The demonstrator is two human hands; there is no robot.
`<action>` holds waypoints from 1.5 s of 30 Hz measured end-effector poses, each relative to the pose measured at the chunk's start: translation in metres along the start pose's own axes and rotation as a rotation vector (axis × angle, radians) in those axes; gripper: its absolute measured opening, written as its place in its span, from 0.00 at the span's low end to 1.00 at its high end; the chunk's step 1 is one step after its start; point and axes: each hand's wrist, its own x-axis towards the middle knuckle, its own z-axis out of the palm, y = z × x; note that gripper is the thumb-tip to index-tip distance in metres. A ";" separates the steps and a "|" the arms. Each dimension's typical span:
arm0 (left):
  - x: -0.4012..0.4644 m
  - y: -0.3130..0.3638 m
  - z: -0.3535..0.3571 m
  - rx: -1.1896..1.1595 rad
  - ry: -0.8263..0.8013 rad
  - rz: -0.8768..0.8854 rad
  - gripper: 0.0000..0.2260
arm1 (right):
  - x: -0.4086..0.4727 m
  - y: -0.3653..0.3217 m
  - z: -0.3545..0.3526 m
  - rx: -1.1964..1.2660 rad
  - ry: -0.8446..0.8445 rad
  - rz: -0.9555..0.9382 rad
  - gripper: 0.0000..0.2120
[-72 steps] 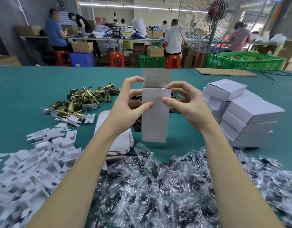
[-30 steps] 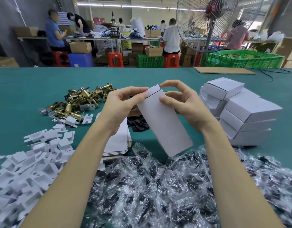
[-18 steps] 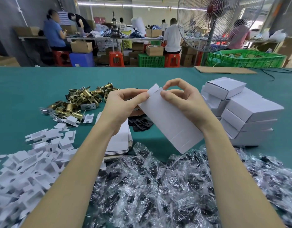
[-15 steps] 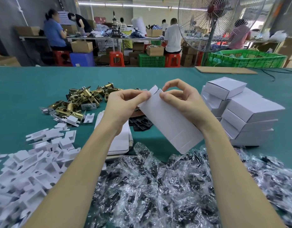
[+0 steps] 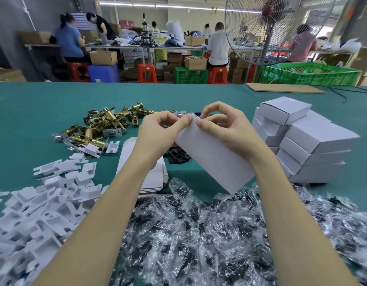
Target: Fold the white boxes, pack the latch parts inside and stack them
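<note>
Your left hand (image 5: pixel 157 131) and right hand (image 5: pixel 223 129) pinch far end of white box (image 5: pixel 213 159), frame centre, above bagged parts (image 5: pixel 199 234). Uneven thumb pressure risks creasing flap, box springing open.

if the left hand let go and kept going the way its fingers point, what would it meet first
Probably the right hand: the left hand pinches the white box at its top edge, fingertips aimed rightward at the right thumb, nearly touching. Depth is hard to judge.
</note>
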 end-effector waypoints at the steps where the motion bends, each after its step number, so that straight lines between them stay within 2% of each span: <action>1: -0.001 0.000 0.000 0.000 0.008 0.000 0.13 | 0.000 0.000 0.001 -0.007 -0.002 -0.003 0.05; 9: -0.002 -0.001 0.003 0.038 0.044 0.116 0.12 | 0.002 0.002 0.004 -0.022 0.011 -0.021 0.05; 14: -0.002 -0.001 0.010 -0.004 -0.032 0.193 0.03 | 0.002 0.004 0.004 0.044 0.095 -0.061 0.11; 21: -0.004 -0.008 0.013 -0.087 -0.192 0.184 0.10 | 0.001 0.006 0.004 0.058 0.169 -0.033 0.08; 24: 0.000 -0.009 0.008 -0.122 -0.232 0.177 0.11 | 0.003 0.005 0.005 0.102 0.194 0.059 0.08; 27: 0.004 -0.013 0.004 -0.141 -0.136 0.090 0.06 | 0.006 0.004 0.002 0.289 0.083 0.203 0.09; 29: 0.004 -0.017 0.005 -0.203 -0.060 -0.028 0.04 | 0.005 0.009 -0.005 0.458 -0.016 0.202 0.12; 31: 0.003 -0.023 0.008 -0.217 -0.025 -0.150 0.10 | 0.002 0.017 -0.009 0.520 -0.141 0.177 0.20; 33: 0.002 -0.028 0.011 -0.176 -0.090 -0.279 0.14 | -0.002 0.027 -0.008 0.349 -0.202 0.149 0.21; 35: 0.000 -0.033 0.014 -0.105 -0.193 -0.359 0.15 | -0.002 0.036 -0.006 0.152 -0.133 0.169 0.15; 37: -0.001 -0.035 0.015 0.066 -0.252 -0.313 0.14 | -0.001 0.043 -0.005 0.027 -0.049 0.239 0.10; 39: -0.002 -0.032 0.011 0.195 -0.271 -0.197 0.11 | 0.000 0.050 -0.005 -0.115 -0.052 0.314 0.13; 42: -0.003 -0.031 0.004 0.135 -0.366 -0.125 0.13 | 0.001 0.055 -0.005 -0.247 -0.137 0.388 0.19; 45: -0.006 -0.034 0.002 0.141 -0.357 -0.080 0.14 | 0.001 0.052 -0.005 -0.271 -0.195 0.395 0.19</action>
